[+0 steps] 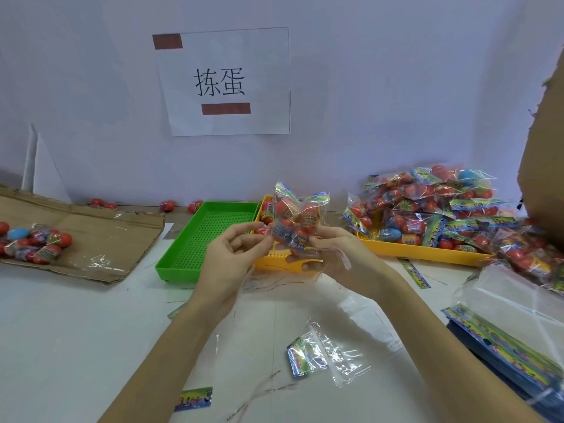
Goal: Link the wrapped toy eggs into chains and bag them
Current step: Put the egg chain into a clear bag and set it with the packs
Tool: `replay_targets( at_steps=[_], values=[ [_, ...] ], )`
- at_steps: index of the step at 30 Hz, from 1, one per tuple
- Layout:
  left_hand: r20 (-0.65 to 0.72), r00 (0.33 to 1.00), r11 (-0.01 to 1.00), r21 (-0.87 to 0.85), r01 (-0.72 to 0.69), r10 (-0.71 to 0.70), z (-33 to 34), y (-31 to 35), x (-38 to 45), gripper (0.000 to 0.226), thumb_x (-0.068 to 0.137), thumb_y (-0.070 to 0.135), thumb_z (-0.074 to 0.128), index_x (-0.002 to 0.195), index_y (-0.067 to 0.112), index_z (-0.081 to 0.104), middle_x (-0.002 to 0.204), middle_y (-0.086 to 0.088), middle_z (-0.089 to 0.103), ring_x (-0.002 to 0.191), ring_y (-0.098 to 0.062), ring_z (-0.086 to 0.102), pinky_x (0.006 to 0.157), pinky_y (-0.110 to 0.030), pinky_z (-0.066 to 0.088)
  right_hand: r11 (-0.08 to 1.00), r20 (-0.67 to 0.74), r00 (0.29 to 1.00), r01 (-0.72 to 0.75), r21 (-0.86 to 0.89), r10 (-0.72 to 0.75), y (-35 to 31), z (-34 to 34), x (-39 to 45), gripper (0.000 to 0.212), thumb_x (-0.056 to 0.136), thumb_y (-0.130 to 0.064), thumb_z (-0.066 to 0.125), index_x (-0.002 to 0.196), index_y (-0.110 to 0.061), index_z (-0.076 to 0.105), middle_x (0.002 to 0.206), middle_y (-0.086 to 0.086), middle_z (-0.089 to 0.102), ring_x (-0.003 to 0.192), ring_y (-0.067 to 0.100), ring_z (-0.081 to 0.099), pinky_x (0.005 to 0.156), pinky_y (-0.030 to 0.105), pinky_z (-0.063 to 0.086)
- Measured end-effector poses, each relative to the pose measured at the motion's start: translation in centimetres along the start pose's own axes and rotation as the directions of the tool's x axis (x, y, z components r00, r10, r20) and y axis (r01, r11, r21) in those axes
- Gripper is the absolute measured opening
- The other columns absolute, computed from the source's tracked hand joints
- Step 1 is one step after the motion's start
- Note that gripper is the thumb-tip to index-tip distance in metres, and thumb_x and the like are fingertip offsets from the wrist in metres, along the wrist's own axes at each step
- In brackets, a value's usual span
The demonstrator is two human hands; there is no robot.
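A clear bag [295,219] with a colourful header, filled with several red wrapped toy eggs, is held up over the table's middle. My left hand [232,254] pinches its left side between thumb and fingers. My right hand [332,254] grips the bag's lower right part from beneath, fingers curled round the plastic. An empty clear bag [326,352] lies flat on the table in front of me. Loose wrapped eggs [33,241] lie in a heap on cardboard at the far left.
A green perforated tray [195,239] sits beside a small yellow tray [271,261]. A larger yellow tray [421,248] at right carries many filled bags. A stack of empty bags [506,325] lies at the right edge. Flattened cardboard [100,236] covers the left.
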State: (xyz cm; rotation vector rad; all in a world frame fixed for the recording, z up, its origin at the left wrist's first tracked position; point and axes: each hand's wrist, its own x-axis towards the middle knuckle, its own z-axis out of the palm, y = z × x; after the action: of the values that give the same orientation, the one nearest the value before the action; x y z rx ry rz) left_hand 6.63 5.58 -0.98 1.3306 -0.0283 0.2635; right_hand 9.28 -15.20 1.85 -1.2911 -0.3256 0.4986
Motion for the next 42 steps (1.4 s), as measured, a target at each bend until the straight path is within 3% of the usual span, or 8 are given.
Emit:
replay_targets(
  at_steps=[6, 11, 18, 22, 27, 32, 36, 42],
  values=[
    [-0.018, 0.996, 0.995, 0.054, -0.088, 0.089, -0.2, 0.3, 0.1, 0.028, 0.084, 0.001, 0.082, 0.11, 0.007, 0.074, 0.092, -0.017, 0.079, 0.085, -0.022, 0.076, 0.079, -0.023, 0.059, 0.995, -0.13, 0.989, 0.063, -0.08, -0.073, 0.3, 0.2, 0.6, 0.032, 0.103, -0.027, 0.058, 0.131, -0.012, 0.064, 0.121, 0.008, 0.074, 0.101, 0.03, 0.075, 0.073, 0.028, 0.061],
    [-0.04, 0.989, 0.98, 0.147, -0.134, 0.141, -0.6, 0.3, 0.2, 0.023, 0.086, 0.007, 0.083, 0.107, 0.012, 0.076, 0.092, -0.008, 0.081, 0.087, -0.017, 0.077, 0.077, -0.022, 0.061, 0.979, -0.22, 0.963, 0.116, -0.168, -0.152, 0.9, 0.4, 0.8, 0.026, 0.098, -0.023, 0.065, 0.123, -0.014, 0.068, 0.107, -0.003, 0.079, 0.099, 0.019, 0.076, 0.073, 0.027, 0.062],
    [-0.014, 0.999, 0.992, 0.115, -0.044, 0.046, -0.8, 0.3, 0.6, 0.017, 0.095, 0.02, 0.075, 0.111, 0.016, 0.078, 0.101, -0.01, 0.08, 0.098, -0.028, 0.075, 0.089, -0.035, 0.058, 0.966, -0.15, 0.97, 0.157, -0.204, -0.19, 1.2, 1.0, 0.7, 0.016, 0.103, -0.014, 0.058, 0.113, -0.016, 0.07, 0.107, 0.001, 0.079, 0.099, 0.022, 0.077, 0.076, 0.027, 0.062],
    [-0.054, 0.995, 0.99, 0.118, -0.079, 0.086, -0.6, 0.1, 0.4, 0.024, 0.091, 0.035, 0.077, 0.103, 0.014, 0.081, 0.098, -0.01, 0.08, 0.094, -0.024, 0.075, 0.082, -0.031, 0.06, 0.96, -0.14, 0.975, 0.137, -0.245, -0.175, 1.2, 1.0, 0.8, 0.019, 0.104, -0.014, 0.057, 0.117, -0.011, 0.07, 0.107, 0.002, 0.079, 0.097, 0.021, 0.077, 0.076, 0.027, 0.062],
    [-0.087, 0.985, 0.968, 0.217, -0.125, 0.146, -1.1, -0.2, 0.8, 0.011, 0.094, 0.023, 0.076, 0.096, 0.012, 0.078, 0.088, -0.006, 0.079, 0.086, -0.026, 0.075, 0.08, -0.034, 0.06, 0.945, -0.118, 0.984, 0.092, -0.314, -0.136, 1.2, 0.8, 0.8, 0.025, 0.104, -0.016, 0.058, 0.126, -0.009, 0.068, 0.11, 0.002, 0.078, 0.099, 0.022, 0.076, 0.08, 0.031, 0.063],
    [0.037, 0.942, 0.817, 0.486, -0.31, 0.335, -0.8, -0.2, 0.5, 0.013, 0.101, 0.006, 0.064, 0.091, 0.015, 0.063, 0.08, 0.006, 0.068, 0.075, -0.012, 0.066, 0.069, -0.021, 0.053, 0.953, -0.162, 0.98, 0.06, -0.296, -0.112, 1.0, 1.3, 0.9, 0.052, 0.094, -0.055, 0.059, 0.13, -0.019, 0.068, 0.118, 0.002, 0.075, 0.112, 0.023, 0.07, 0.094, 0.036, 0.059],
    [0.155, 0.907, 0.684, 0.61, -0.399, 0.391, -0.5, -0.3, 0.0, 0.008, 0.103, 0.007, 0.062, 0.096, 0.011, 0.061, 0.084, 0.004, 0.068, 0.078, -0.012, 0.065, 0.069, -0.028, 0.054, 0.953, -0.328, 0.918, 0.136, -0.27, -0.224, 1.7, 1.7, 1.3, 0.028, 0.099, -0.043, 0.062, 0.103, -0.021, 0.078, 0.103, 0.004, 0.078, 0.103, 0.024, 0.073, 0.088, 0.042, 0.062],
    [0.026, 0.981, 0.912, 0.363, -0.188, 0.192, 0.1, 0.2, -0.3, 0.011, 0.099, 0.025, 0.069, 0.102, 0.015, 0.068, 0.095, -0.007, 0.071, 0.085, -0.022, 0.069, 0.079, -0.047, 0.058, 0.965, -0.346, 0.905, 0.192, -0.18, -0.245, 1.6, 1.7, 1.3, 0.018, 0.101, -0.022, 0.064, 0.102, -0.017, 0.081, 0.098, 0.007, 0.079, 0.092, 0.024, 0.077, 0.069, 0.029, 0.062]
  ],
)
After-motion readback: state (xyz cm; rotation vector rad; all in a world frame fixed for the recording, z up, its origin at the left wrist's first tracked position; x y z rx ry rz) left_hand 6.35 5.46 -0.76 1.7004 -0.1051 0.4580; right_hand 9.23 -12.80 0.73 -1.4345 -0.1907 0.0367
